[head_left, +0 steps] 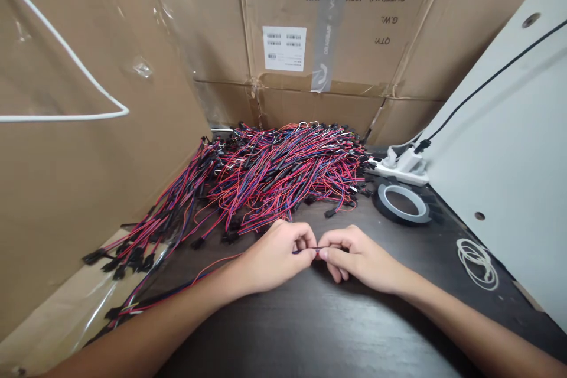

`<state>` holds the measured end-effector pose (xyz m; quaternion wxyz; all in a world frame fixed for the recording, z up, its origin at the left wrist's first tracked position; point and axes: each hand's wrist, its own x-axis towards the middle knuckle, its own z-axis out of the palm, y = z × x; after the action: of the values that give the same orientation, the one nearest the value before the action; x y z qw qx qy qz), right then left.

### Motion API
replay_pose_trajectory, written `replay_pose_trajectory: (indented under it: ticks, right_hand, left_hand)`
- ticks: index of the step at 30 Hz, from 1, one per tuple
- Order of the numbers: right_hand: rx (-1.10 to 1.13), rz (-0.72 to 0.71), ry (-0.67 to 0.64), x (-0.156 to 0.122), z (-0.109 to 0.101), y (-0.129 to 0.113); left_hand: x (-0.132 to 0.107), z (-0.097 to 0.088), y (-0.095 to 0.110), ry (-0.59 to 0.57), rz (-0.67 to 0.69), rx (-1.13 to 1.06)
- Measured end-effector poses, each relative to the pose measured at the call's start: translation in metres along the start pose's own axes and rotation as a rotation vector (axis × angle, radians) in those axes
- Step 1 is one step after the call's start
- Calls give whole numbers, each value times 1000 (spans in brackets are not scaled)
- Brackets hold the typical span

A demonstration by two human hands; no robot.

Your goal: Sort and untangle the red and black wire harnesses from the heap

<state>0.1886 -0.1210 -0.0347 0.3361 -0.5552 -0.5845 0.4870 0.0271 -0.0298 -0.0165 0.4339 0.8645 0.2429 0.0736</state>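
Note:
In the head view, my left hand (280, 255) pinches a thin wire harness between thumb and fingers. My right hand (359, 257) grips the same harness close by, thumb against the fingers. Only a short dark and red stretch of the harness (318, 248) shows between the fingertips. Red, blue and orange wires (195, 279) run out behind my left forearm towards black connectors (116, 313) at the lower left; they seem to belong to the held harness. Beyond both hands lies a large heap of similar red, blue and black wire harnesses (283, 171) with black connectors.
A roll of black tape (381, 204) lies right of the heap. Behind it sits a white power strip (401, 172) with a plug. Cream rubber bands (477, 264) lie farther right. Cardboard boxes (283, 6) wall the back and left; a white panel (509, 147) stands right.

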Motion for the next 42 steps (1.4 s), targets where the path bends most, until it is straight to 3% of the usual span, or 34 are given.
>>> replay_pose_trajectory:
  ticks: [19,42]
  right_hand:
    - [-21,-45,73,0,2,1]
    - [-24,-5,41,0,1,-2]
  left_hand:
    - [-1,-2,1,-29,-31,-39]
    - [-1,-2,3,-18,-51,-87]
